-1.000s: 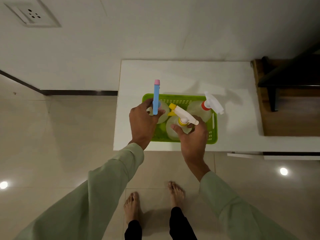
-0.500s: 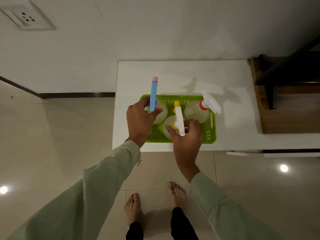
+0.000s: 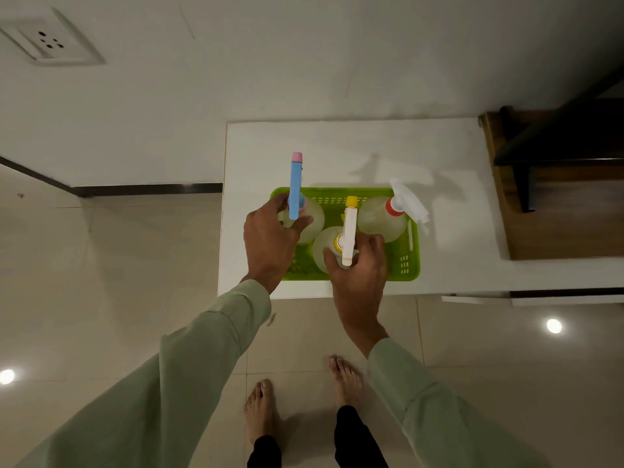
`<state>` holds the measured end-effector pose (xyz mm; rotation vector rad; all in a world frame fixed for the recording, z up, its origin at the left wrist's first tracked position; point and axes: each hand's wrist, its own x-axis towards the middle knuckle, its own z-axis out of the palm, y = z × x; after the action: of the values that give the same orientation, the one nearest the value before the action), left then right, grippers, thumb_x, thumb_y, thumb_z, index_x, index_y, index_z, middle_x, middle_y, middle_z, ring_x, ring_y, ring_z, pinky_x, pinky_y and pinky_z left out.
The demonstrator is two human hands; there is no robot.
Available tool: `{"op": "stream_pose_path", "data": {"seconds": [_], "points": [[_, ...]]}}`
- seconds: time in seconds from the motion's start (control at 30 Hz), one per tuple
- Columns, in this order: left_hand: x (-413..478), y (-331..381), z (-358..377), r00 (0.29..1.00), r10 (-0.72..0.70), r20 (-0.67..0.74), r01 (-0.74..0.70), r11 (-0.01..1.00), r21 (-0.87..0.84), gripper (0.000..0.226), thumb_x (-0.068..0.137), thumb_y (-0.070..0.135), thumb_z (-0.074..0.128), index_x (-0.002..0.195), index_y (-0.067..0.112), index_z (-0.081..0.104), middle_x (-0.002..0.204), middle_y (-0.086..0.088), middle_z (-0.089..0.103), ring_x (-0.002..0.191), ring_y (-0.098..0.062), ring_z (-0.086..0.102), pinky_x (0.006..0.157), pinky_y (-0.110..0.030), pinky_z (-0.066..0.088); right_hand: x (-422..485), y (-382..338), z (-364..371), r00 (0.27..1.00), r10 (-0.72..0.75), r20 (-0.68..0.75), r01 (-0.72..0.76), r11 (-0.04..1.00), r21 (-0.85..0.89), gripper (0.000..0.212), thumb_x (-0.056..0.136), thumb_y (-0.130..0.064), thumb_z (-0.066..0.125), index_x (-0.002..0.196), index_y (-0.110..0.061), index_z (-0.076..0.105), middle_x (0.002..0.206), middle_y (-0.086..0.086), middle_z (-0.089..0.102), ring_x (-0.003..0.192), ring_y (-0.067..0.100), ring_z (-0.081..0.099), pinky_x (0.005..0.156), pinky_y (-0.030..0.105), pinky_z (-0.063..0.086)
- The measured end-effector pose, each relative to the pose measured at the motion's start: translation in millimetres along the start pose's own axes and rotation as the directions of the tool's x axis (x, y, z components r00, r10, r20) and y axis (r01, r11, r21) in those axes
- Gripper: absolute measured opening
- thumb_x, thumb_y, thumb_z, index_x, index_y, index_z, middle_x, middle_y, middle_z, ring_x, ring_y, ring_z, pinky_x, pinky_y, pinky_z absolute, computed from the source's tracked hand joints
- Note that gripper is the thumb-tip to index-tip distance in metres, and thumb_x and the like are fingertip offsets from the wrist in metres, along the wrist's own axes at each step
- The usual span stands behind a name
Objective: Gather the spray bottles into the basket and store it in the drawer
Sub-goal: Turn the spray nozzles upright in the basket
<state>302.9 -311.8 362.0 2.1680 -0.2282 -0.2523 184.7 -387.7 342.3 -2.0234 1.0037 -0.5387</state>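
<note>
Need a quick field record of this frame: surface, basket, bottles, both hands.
surface: white cabinet top
basket: green basket on the cabinet top, near its front edge
bottles in basket: three, upright
blue-head bottle: left end, gripped by left hand
yellow-tip bottle: middle front, gripped by right hand
red-collar bottle: right end, untouched
drawer: not identifiable

left hand, right hand, fingers apparently gripping
</note>
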Motion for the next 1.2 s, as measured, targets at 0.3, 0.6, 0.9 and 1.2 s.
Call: {"op": "stream_pose_path", "data": {"seconds": [0.3, 0.6, 0.9, 1.2], "points": [[-14, -4, -14, 0.998, -0.018, 0.054, 0.022, 0.997, -0.074, 0.068, 0.075, 0.022, 0.084, 0.136, 0.018, 0.055, 0.127, 0.001, 0.067, 0.111, -0.016, 0.063, 0.096, -0.029, 0.053, 1, 15, -32, 0.996, 0.022, 0.082, -0.034, 0.989, 0.144, 0.068, 0.067, -0.028, 0.091, 0.125, -0.012, 0.059, 0.111, -0.002, 0.056, 0.089, 0.012, 0.052, 0.072, 0.011, 0.044], [-36, -9, -26, 1.000, -0.010, -0.022, 0.008, 0.997, -0.077, 0.061, 0.077, 0.014, 0.083, 0.132, 0.014, 0.058, 0.123, -0.001, 0.068, 0.107, -0.017, 0.066, 0.090, -0.038, 0.059, 38, 40, -60, 0.977, 0.164, -0.139, -0.135, 0.971, 0.198, 0.055, 0.077, -0.005, 0.081, 0.127, -0.003, 0.058, 0.108, 0.010, 0.060, 0.093, 0.026, 0.062, 0.074, 0.033, 0.054], [-39, -9, -24, 0.999, -0.013, -0.046, 0.009, 0.996, -0.087, 0.057, 0.079, 0.011, 0.081, 0.131, 0.012, 0.059, 0.123, -0.003, 0.068, 0.108, -0.019, 0.067, 0.090, -0.040, 0.059, 70, 31, -45, 0.980, 0.179, -0.085, -0.154, 0.959, 0.237, 0.054, 0.064, -0.036, 0.090, 0.107, -0.030, 0.058, 0.093, -0.023, 0.052, 0.097, 0.027, 0.056, 0.081, 0.036, 0.049], [-31, -5, -21, 0.999, -0.010, -0.049, 0.008, 0.998, -0.061, 0.055, 0.079, 0.010, 0.080, 0.130, 0.013, 0.060, 0.122, -0.002, 0.068, 0.105, -0.017, 0.067, 0.090, -0.039, 0.059, 91, 24, -41, 0.968, 0.249, -0.037, -0.232, 0.940, 0.248, 0.051, 0.068, -0.022, 0.089, 0.113, -0.014, 0.066, 0.106, 0.006, 0.069, 0.097, 0.024, 0.064, 0.088, 0.042, 0.056]]}}
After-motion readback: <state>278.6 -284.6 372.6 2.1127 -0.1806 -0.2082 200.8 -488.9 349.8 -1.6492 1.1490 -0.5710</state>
